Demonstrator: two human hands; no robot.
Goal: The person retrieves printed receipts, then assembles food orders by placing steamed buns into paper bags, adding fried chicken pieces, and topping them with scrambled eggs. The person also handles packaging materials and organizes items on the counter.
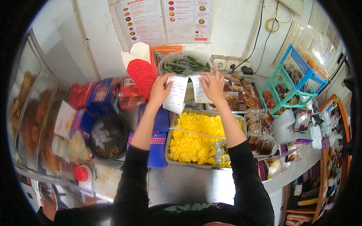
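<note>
My left hand (160, 89) pinches a long white paper receipt (175, 95) between thumb and fingers. A shorter white receipt (200, 89) is gripped by my right hand (213, 86). Both slips hang side by side, printed faces toward me, with a narrow gap between them. Just beyond them stands a clear round tub (166, 62) of green leaves. Below the slips lies a metal tray (211, 164) heaped with crumbly yellow food (196, 141), crossed by a pale, thin strip. To the left of my left hand leans a stack of red paper food boxes (141, 73).
At left are a black bowl (109, 132), folded blue cartons (100, 96) and a red-lidded container (83, 177). On the right stand packed sauce sachets (260, 128), a teal-and-blue rack (281, 88) and a phone-like device (302, 119). Another person's hand (48, 197) shows at lower left.
</note>
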